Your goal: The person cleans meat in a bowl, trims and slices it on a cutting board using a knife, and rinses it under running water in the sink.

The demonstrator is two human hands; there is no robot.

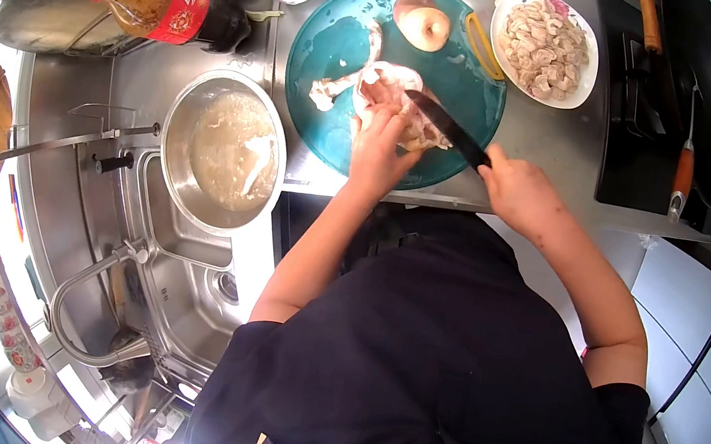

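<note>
A piece of raw poultry (386, 86) with bones sticking out lies on a round green cutting board (335, 35). My left hand (378, 152) presses on its near side, the fingers closed against the meat. In my right hand (520, 193) is the handle of a dark-bladed knife (451, 130). The blade points up and left, its tip over the meat. At the top of the board sits a round, pale piece of food (424, 27), beside the board's yellow handle (484, 46).
A plate of cut meat (544, 51) stands right of the board. Left are a metal bowl of cloudy liquid (224, 153), a large cola bottle (170, 7) lying down and a sink (200, 309). A black wok (700, 101) is at the right.
</note>
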